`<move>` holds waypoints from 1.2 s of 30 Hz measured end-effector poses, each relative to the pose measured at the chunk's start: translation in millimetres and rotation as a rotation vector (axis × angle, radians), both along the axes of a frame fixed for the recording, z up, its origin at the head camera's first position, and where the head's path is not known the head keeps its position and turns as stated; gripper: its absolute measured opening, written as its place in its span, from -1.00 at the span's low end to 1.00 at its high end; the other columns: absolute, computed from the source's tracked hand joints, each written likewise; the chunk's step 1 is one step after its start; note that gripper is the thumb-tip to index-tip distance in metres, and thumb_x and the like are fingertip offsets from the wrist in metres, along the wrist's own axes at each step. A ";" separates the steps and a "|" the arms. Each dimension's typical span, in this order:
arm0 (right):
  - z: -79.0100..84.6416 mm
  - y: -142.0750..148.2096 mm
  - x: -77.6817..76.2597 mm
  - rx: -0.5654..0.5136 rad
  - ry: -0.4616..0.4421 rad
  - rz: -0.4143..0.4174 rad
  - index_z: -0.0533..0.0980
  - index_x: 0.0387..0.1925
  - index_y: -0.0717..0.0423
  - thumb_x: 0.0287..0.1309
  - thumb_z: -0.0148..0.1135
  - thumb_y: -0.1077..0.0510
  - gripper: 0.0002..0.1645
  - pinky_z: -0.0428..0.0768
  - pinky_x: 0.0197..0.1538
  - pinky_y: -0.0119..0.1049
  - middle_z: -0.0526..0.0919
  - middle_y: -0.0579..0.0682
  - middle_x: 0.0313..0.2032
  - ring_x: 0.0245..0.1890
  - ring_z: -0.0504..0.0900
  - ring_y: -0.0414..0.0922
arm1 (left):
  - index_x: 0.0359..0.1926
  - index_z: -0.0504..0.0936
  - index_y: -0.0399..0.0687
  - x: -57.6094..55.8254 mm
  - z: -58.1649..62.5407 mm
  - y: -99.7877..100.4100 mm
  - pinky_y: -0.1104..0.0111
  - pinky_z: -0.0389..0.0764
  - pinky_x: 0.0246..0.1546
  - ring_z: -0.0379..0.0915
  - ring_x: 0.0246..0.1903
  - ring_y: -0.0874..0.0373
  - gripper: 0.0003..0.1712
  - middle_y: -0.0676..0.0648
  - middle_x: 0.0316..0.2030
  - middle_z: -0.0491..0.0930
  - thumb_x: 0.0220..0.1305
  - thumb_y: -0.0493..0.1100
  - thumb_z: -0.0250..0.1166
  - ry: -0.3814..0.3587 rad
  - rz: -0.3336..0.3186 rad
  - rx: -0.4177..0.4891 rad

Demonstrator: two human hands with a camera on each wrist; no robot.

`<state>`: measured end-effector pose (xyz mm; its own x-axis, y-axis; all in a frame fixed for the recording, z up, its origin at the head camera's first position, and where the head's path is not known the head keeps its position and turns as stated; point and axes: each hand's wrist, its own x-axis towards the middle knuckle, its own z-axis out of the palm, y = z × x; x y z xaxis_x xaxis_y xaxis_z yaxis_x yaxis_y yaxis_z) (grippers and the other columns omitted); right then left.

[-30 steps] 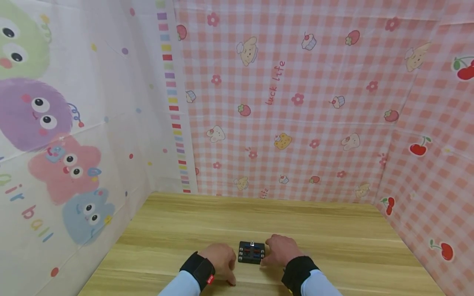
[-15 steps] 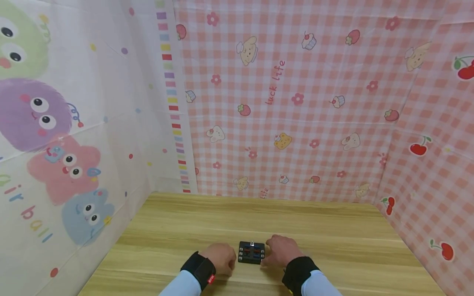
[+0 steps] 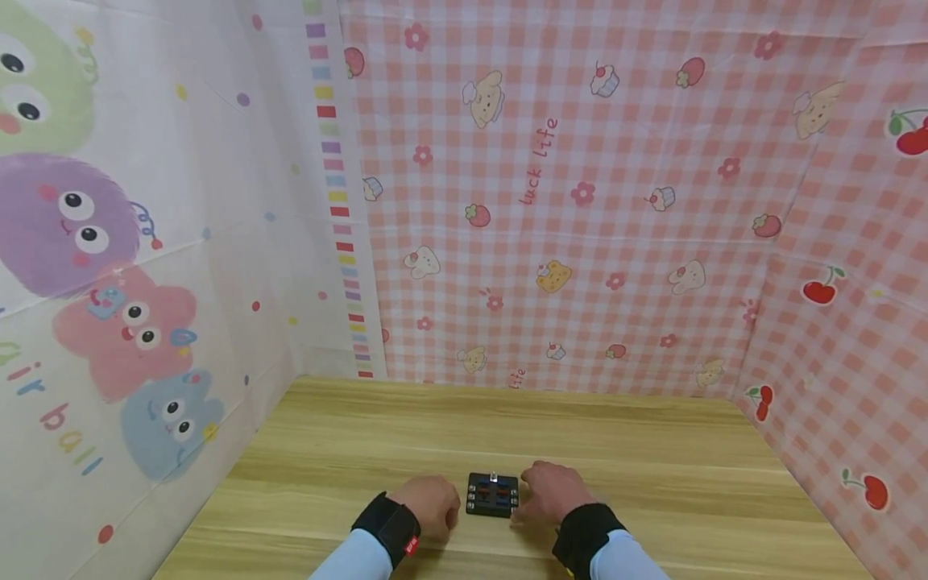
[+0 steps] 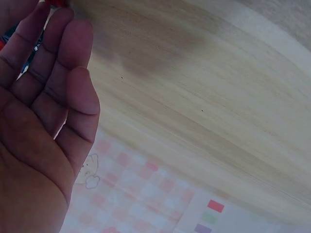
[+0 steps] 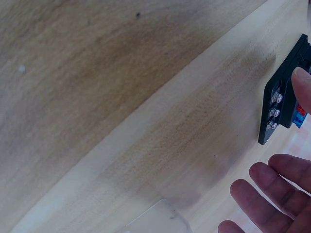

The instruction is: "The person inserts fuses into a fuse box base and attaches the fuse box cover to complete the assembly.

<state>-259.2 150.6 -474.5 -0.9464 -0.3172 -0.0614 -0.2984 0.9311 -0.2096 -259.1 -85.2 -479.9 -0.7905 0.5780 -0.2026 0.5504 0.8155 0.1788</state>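
Observation:
A black fuse block (image 3: 493, 495) with red and blue blade fuses and metal terminal screws lies flat on the wooden table (image 3: 391, 427). Left of it, my left hand (image 3: 429, 506) is curled, its thumb hidden in the head view. In the left wrist view, a small red piece (image 4: 58, 2) shows at the curled fingertips, cut off by the frame edge. My right hand (image 3: 554, 491) is at the block's right side. In the right wrist view, its thumb (image 5: 302, 87) overlaps the block's edge, while the other fingers (image 5: 272, 194) are spread and loosely bent beside it.
A clear, rounded-corner plastic piece (image 5: 160, 218) shows at the bottom of the right wrist view. Pink checked cloth (image 3: 565, 201) hangs behind the table and on the right. A white cartoon-printed cloth (image 3: 239, 201) hangs on the left.
My left thumb, stretched towards me a second ago, has drawn in under the curled fingers. The left hand has since shifted slightly left. My right hand and the fuse block stay in place.

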 end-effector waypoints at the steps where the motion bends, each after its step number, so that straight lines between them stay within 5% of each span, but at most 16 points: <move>1: -0.2 0.0 -0.1 0.000 -0.002 -0.001 0.64 -0.07 0.22 -0.20 0.60 -0.18 -0.27 0.54 0.02 0.03 0.65 0.04 -0.22 -0.19 0.62 0.03 | -0.59 0.58 0.12 0.0 0.2 0.2 0.41 0.42 -0.44 0.34 -0.56 0.30 -0.74 0.22 -0.61 0.45 -0.05 -0.23 0.53 0.003 0.002 0.002; 14: 0.8 0.5 -0.6 -0.006 0.003 -0.005 0.64 -0.08 0.22 -0.23 0.62 -0.18 -0.27 0.54 0.00 0.04 0.66 0.05 -0.22 -0.17 0.62 0.04 | -0.59 0.58 0.10 0.1 1.0 0.3 0.40 0.41 -0.46 0.32 -0.55 0.31 -0.73 0.22 -0.61 0.44 -0.10 -0.14 0.58 0.118 -0.019 -0.001; 24: 2.6 1.3 -0.7 -0.021 -0.004 0.001 0.64 -0.08 0.23 -0.22 0.62 -0.16 -0.28 0.53 0.00 0.04 0.66 0.05 -0.22 -0.18 0.62 0.04 | -0.52 0.66 0.11 -2.9 -2.9 2.5 0.39 0.50 -0.35 0.38 -0.49 0.33 -0.77 0.24 -0.51 0.53 -0.07 -0.29 0.54 0.073 -0.022 0.015; 36: 1.7 1.9 -1.8 -0.017 -0.024 -0.024 0.64 -0.09 0.21 -0.23 0.61 -0.19 -0.27 0.52 0.01 0.06 0.66 0.04 -0.22 -0.19 0.61 0.03 | -0.59 0.59 0.08 0.6 0.6 0.4 0.41 0.43 -0.45 0.31 -0.56 0.31 -0.76 0.20 -0.61 0.45 -0.05 -0.28 0.51 0.106 -0.020 -0.012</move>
